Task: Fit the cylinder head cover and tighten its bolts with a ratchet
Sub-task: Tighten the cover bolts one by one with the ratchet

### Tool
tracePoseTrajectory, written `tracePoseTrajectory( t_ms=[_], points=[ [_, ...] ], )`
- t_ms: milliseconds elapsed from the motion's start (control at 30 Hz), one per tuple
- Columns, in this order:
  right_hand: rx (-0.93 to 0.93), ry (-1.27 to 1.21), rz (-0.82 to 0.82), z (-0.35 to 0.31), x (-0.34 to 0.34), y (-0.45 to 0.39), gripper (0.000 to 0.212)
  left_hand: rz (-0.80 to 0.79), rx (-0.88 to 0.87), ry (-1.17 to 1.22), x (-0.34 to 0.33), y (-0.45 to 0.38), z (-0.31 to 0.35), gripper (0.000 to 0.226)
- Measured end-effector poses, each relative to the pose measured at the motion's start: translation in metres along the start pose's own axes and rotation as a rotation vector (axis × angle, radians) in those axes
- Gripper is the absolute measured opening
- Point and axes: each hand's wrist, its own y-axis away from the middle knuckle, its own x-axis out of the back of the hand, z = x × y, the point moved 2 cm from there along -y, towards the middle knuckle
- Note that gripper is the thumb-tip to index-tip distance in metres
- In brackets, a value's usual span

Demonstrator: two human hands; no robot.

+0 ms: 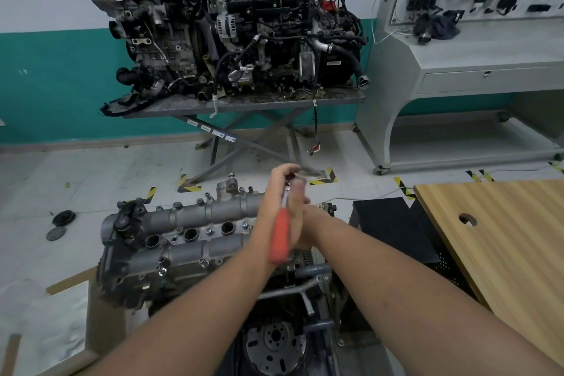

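In the head view, the cylinder head cover (183,232) sits on the engine at lower centre-left of the frame, bolts standing along its edges. It looks like cast metal: stiff and probably heavy, best gripped at its ends. Just right of it, mid-frame, both hands meet on the ratchet (282,227). The left hand (276,192) wraps the head end; the right hand (300,220) lies against the orange handle, its fingers blurred, so its grip cannot be told. The handle likely affords firm purchase.

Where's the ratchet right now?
In the head view, centre frame: the ratchet, red handle toward the camera, is held between the left hand and right hand above the right end of the cylinder head cover.
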Motion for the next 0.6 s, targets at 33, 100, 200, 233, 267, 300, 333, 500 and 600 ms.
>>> tracePoseTrajectory(
  t_ms=[33,100,200,233,267,300,333,500,600],
  points=[
    [0.034,0.093,0.010,0.000,0.000,-0.003,0.037,0.117,-0.022,0.047,-0.005,0.002,-0.003,0.039],
    [0.021,0.228,-0.034,0.004,-0.001,-0.004,0.028,0.201,0.128,0.101,-0.004,0.001,-0.008,0.041],
    [0.068,0.319,-0.027,0.003,-0.002,-0.002,0.020,0.137,0.220,0.161,0.011,-0.016,-0.008,0.034],
    [0.069,0.345,-0.029,0.002,-0.002,-0.003,0.022,0.104,0.208,0.116,0.011,-0.019,-0.002,0.031],
    [0.081,0.336,-0.011,0.001,-0.002,-0.004,0.026,0.051,0.194,0.071,0.015,-0.021,0.000,0.029],
    [0.073,0.315,-0.005,0.002,-0.002,-0.005,0.031,-0.007,0.186,0.020,0.016,-0.022,0.001,0.028],
    [0.057,0.299,0.013,0.003,-0.002,-0.007,0.035,-0.067,0.201,-0.022,0.019,-0.024,0.002,0.029],
    [0.030,0.339,0.043,0.005,-0.003,-0.008,0.032,-0.198,0.318,-0.272,0.026,-0.032,0.027,0.028],
    [0.049,0.358,0.048,0.004,-0.002,-0.008,0.029,-0.167,0.413,-0.454,0.017,-0.040,0.038,0.022]
  ],
)
